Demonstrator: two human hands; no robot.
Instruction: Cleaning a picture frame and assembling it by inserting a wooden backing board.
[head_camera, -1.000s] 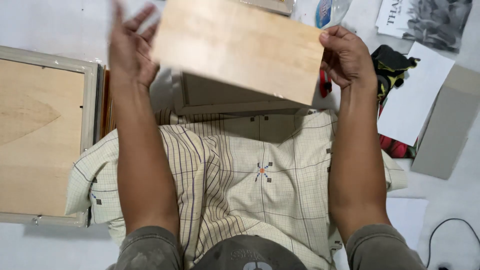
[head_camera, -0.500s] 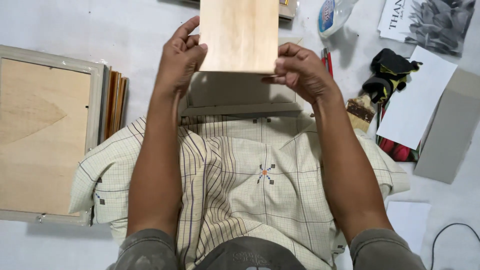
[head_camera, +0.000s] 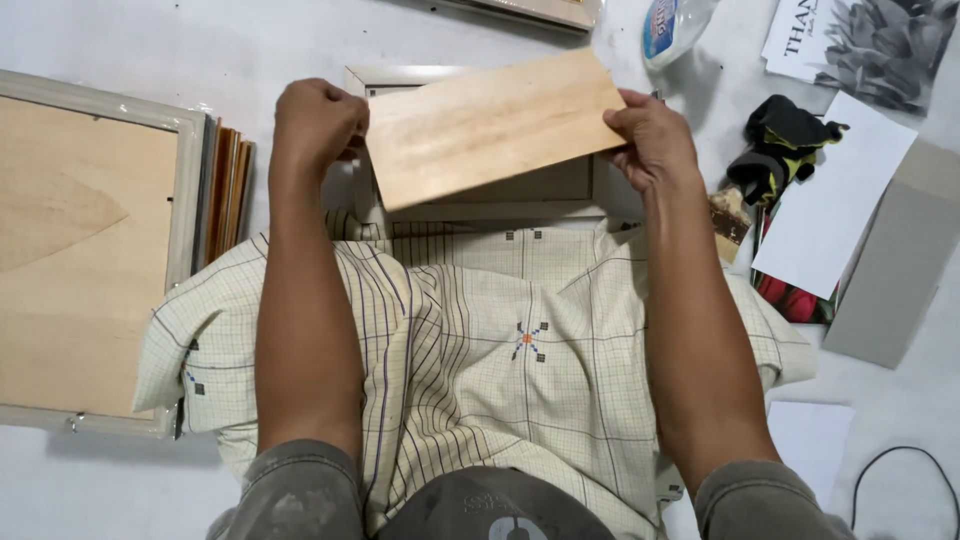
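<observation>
One large framed wooden panel (head_camera: 80, 250) lies well left of the clenched left hand (head_camera: 318, 122). Between the fingers of both hands, one plywood board (head_camera: 490, 125) is held tilted above one pale picture frame (head_camera: 480, 205); the right hand (head_camera: 655, 140) grasps its right edge. One checked cloth (head_camera: 500, 340) lies below.

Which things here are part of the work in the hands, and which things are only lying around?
In use: wooden board, held by left hand and right hand; small frame under it.

Lying about: large frame, bottle, white paper, grey card, cable.
</observation>
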